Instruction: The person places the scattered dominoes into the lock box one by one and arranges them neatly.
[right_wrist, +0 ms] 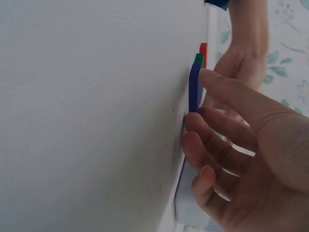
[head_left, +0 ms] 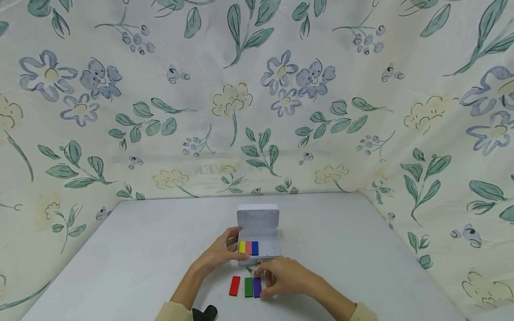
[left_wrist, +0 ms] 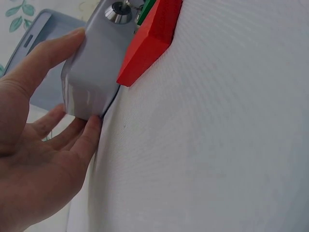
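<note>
Nearest on the worktop (head_left: 353, 232), midway between its left and right edges, three blocks lie outside the box: a red block (head_left: 234, 286) set slightly apart on the left, then a green block (head_left: 249, 287) and a purple block (head_left: 257, 288) side by side. The right hand (head_left: 287, 276) has a narrow grip, thumb and fingertips pinching the purple block; whether the block is lifted cannot be told.

Just beyond, keys (head_left: 250, 271) lie in front of the lock (head_left: 259, 261). The left hand (head_left: 222, 249) holds the metal box (head_left: 269, 244) at its near left corner. Inside, against the left wall, sit the yellow block (head_left: 242, 247), pink block (head_left: 248, 248) and blue block (head_left: 254, 248). The lid (head_left: 258, 217) stands open toward the worktop's far edge, with a floral cloth (head_left: 261, 98) behind.

Status, by judgement: the transfer of blocks between box and worktop is about midway. Three are inside, three outside; the purple block is in hand, and the lid remains to be closed.

View differences: only the head view shows the box contents. The left wrist view shows the left fingers against the box end. The right wrist view shows the remaining right fingers curled.
</note>
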`<state>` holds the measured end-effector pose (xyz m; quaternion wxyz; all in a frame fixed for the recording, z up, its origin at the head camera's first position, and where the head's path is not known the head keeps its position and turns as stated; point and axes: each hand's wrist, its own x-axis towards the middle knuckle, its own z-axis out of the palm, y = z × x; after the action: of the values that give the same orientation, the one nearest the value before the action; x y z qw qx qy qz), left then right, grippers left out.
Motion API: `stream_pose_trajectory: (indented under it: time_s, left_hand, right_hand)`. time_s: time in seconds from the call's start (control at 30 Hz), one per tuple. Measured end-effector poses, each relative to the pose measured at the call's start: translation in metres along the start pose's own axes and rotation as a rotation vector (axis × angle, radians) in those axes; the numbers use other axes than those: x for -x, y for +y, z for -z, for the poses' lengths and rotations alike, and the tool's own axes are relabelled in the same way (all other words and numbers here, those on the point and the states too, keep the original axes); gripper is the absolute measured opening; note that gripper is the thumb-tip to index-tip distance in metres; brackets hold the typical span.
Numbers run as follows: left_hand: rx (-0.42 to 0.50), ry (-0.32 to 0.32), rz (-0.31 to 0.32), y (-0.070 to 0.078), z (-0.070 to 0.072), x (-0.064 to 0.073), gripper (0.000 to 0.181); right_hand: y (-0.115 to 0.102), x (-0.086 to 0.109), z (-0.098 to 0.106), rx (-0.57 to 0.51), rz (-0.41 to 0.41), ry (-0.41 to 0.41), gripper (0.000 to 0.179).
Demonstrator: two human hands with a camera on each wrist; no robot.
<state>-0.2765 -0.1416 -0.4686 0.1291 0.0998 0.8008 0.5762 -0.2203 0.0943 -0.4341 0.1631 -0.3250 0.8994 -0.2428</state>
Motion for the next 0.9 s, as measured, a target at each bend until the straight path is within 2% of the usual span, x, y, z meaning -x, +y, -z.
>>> stream_pose_trajectory:
  time_s: [0.33,0.7,0.9]
  left_hand:
    - [-0.012,-0.005,-0.009,-0.0024,0.0004,-0.0002,0.097]
    - [-0.015,0.01,-0.01,-0.0004,0.0002,-0.0019,0.096]
    - [-0.003,-0.003,-0.002,-0.0014,0.001,-0.0014,0.097]
  right_hand:
    - [-0.0011,-0.0043,-0.003,0.085,0.0,0.008,0.038]
    - [-0.0034,-0.0054,-0.003,0.092,-0.004,0.01,0.037]
    - [-0.0041,-0.0052,-0.0032,0.084,0.005,0.002,0.037]
